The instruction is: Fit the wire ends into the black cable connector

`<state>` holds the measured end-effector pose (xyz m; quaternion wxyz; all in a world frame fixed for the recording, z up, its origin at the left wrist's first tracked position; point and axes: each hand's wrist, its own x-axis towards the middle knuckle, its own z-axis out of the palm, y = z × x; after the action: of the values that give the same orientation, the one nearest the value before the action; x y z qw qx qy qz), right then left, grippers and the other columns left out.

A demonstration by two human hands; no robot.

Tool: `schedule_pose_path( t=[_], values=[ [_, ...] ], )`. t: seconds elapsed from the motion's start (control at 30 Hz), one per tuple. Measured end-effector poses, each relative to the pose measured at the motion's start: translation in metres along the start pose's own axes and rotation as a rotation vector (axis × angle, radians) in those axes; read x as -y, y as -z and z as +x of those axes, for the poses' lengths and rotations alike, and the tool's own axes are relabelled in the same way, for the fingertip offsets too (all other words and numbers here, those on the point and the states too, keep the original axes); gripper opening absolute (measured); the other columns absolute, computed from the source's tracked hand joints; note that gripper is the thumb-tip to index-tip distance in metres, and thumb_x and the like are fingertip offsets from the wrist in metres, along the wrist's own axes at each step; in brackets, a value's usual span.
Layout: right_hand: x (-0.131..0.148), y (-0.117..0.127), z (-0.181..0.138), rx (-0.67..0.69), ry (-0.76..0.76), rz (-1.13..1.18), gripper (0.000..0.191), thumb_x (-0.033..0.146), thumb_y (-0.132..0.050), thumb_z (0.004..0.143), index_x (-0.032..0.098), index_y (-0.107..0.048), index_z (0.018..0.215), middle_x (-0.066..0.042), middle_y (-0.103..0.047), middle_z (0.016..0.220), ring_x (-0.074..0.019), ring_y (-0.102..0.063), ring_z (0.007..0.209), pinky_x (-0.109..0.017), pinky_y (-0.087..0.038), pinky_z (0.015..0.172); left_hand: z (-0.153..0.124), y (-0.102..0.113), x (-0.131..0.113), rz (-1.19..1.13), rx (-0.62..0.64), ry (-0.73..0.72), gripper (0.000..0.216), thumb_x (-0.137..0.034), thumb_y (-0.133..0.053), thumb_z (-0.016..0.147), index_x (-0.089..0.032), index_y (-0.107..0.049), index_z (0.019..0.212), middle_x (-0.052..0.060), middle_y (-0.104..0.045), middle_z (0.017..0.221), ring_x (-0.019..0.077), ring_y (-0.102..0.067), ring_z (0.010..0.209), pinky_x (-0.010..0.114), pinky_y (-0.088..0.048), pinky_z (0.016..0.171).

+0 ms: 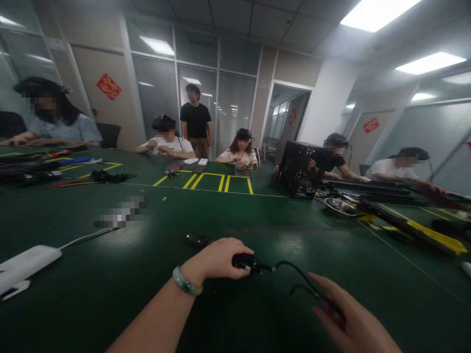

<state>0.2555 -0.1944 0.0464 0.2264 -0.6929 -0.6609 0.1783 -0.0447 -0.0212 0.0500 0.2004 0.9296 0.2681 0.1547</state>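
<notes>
My left hand (221, 257), with a pale bangle at its wrist, is closed around a long black corded device (243, 262) lying along the green table. One dark rounded end shows beyond my fingers to the left; my palm hides the middle, so its exact kind cannot be told. From the right end a black cord (294, 264) curves across to my right hand (342, 306). There the cord runs between thumb and fingers, which hold it loosely, with a short bend of cord hanging near the fingertips.
On the left lie a white power strip (31, 267) and its cable, leading to a blurred-out item (121, 212). A black computer case (303, 169), a metal bowl (340, 207) and yellow-black parts (415, 228) stand right. Several people sit across the table (165, 274); one person (196, 117) stands.
</notes>
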Motion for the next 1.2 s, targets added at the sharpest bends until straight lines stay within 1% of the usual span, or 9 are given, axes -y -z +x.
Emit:
schedule_pose_path(
  t=[0.1,0.27,0.43,0.53,0.6,0.7,0.8,1.0,1.2],
  values=[
    [0.026,-0.004,0.037,0.036,0.117,-0.053,0.04,0.032,-0.051,0.087,0.03,-0.055,0.127,-0.003,-0.059,0.119,-0.0187,-0.061,0.094,-0.025,-0.049,0.078,-0.005,0.005,0.019,0.012,-0.033,0.1,0.051,-0.048,-0.064,0.076,-0.029,-0.058,0.123,0.003,-0.062,0.115,0.0232,-0.058,0.104,0.033,-0.041,0.092],
    [0.056,-0.024,0.071,0.119,0.135,-0.248,0.03,0.019,-0.052,0.085,0.029,-0.063,0.111,-0.002,-0.061,0.105,-0.0177,-0.061,0.088,-0.026,-0.045,0.075,-0.014,0.013,0.046,0.067,-0.019,0.211,0.049,-0.053,-0.065,0.074,-0.03,-0.062,0.117,0.002,-0.063,0.11,0.023,-0.058,0.102,0.032,-0.042,0.089],
    [0.067,-0.036,0.092,0.233,0.174,-0.4,0.021,0.019,-0.066,0.072,0.022,-0.069,0.092,-0.006,-0.056,0.101,-0.0213,-0.058,0.09,-0.029,-0.044,0.077,-0.014,0.017,0.039,0.118,-0.059,0.209,0.039,-0.046,-0.061,0.079,-0.027,-0.064,0.113,0.002,-0.064,0.111,0.0224,-0.058,0.103,0.032,-0.042,0.09],
    [0.074,-0.039,0.111,0.345,0.18,-0.314,0.011,0.029,-0.067,0.075,0.019,-0.07,0.08,-0.006,-0.058,0.094,-0.0193,-0.058,0.079,-0.027,-0.042,0.065,-0.009,0.012,0.026,0.139,-0.138,0.114,0.038,-0.036,-0.061,0.079,-0.027,-0.06,0.117,0.001,-0.062,0.116,0.021,-0.055,0.108,0.034,-0.039,0.096],
    [0.077,-0.041,0.125,0.397,0.179,-0.229,0.009,0.027,-0.065,0.077,0.02,-0.07,0.078,-0.005,-0.062,0.087,-0.0175,-0.058,0.072,-0.025,-0.039,0.058,-0.005,0.006,0.021,0.137,-0.121,0.074,0.036,-0.032,-0.065,0.077,-0.027,-0.061,0.112,0.0,-0.063,0.111,0.0202,-0.057,0.104,0.033,-0.041,0.094],
    [0.078,-0.046,0.145,0.481,0.161,-0.041,0.009,0.023,-0.064,0.078,0.018,-0.068,0.084,-0.002,-0.065,0.077,-0.0158,-0.059,0.067,-0.023,-0.037,0.054,0.001,-0.005,0.021,0.163,-0.107,0.109,0.028,-0.026,-0.065,0.077,-0.026,-0.062,0.105,0.0,-0.065,0.104,0.0193,-0.059,0.097,0.031,-0.043,0.087],
    [0.075,-0.053,0.16,0.539,0.158,0.219,0.014,0.026,-0.061,0.082,0.015,-0.064,0.088,-0.003,-0.067,0.079,-0.0144,-0.06,0.069,-0.021,-0.041,0.056,0.007,-0.012,0.022,0.195,-0.134,0.143,0.025,-0.026,-0.065,0.079,-0.025,-0.061,0.103,0.0,-0.064,0.103,0.0193,-0.06,0.094,0.031,-0.044,0.084],
    [0.061,-0.072,0.169,0.379,0.122,0.517,0.018,0.031,-0.056,0.086,0.013,-0.057,0.087,-0.002,-0.064,0.076,-0.0109,-0.057,0.063,-0.018,-0.038,0.05,0.02,-0.023,0.018,0.3,-0.182,0.19,0.016,-0.027,-0.063,0.083,-0.021,-0.058,0.096,0.004,-0.063,0.097,0.0209,-0.059,0.092,0.032,-0.044,0.08],
    [0.048,-0.078,0.171,0.309,0.051,0.491,0.02,0.033,-0.058,0.085,0.013,-0.061,0.087,-0.002,-0.065,0.073,-0.0109,-0.057,0.06,-0.018,-0.037,0.049,0.027,-0.031,0.017,0.306,-0.216,0.223,0.008,-0.024,-0.059,0.085,-0.021,-0.058,0.092,0.002,-0.062,0.094,0.0201,-0.058,0.089,0.034,-0.043,0.081]
  ],
)
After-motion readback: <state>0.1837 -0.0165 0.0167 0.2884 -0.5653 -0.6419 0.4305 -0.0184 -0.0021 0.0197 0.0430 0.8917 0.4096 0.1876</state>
